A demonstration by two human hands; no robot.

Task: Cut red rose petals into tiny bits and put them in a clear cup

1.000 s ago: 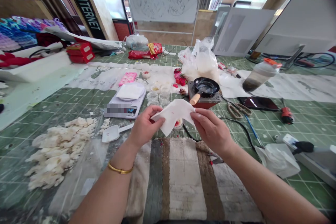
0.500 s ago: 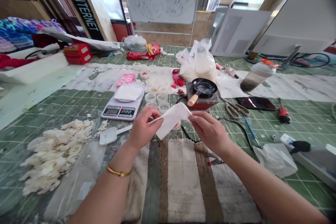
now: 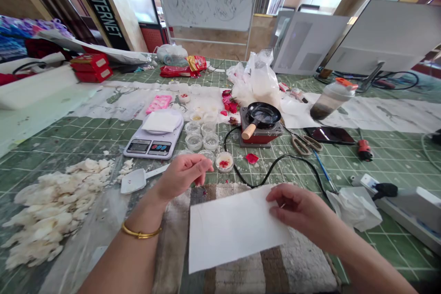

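Note:
My right hand [image 3: 292, 206] pinches the right end of a white sheet of paper [image 3: 234, 227] between thumb and fingers. The sheet lies flat above a striped cloth mat [image 3: 175, 234] in brown, grey and cream. My left hand [image 3: 188, 172] is apart from the paper, fingers curled in toward the thumb, with nothing visible in them. Just right of it stands a small round clear dish [image 3: 224, 162] with red bits in it. A white scoop [image 3: 134, 181] lies left of that hand, its handle running toward the wrist. One red petal [image 3: 251, 159] rests beyond the sheet.
A kitchen scale [image 3: 154, 140] carries folded white sheets [image 3: 160, 121]. Several clear dishes [image 3: 194, 141] stand beside it. A small black pan [image 3: 263, 114] sits on a burner [image 3: 260, 138], whose black cord [image 3: 268, 172] loops across the green mat. Whitish clumps [image 3: 58, 202] lie left; scissors [image 3: 303, 143] lie right.
The folded paper between both hands is now a flat sheet held only by the right hand, lower and nearer me. My left hand has let go. The dish and petal have come into view.

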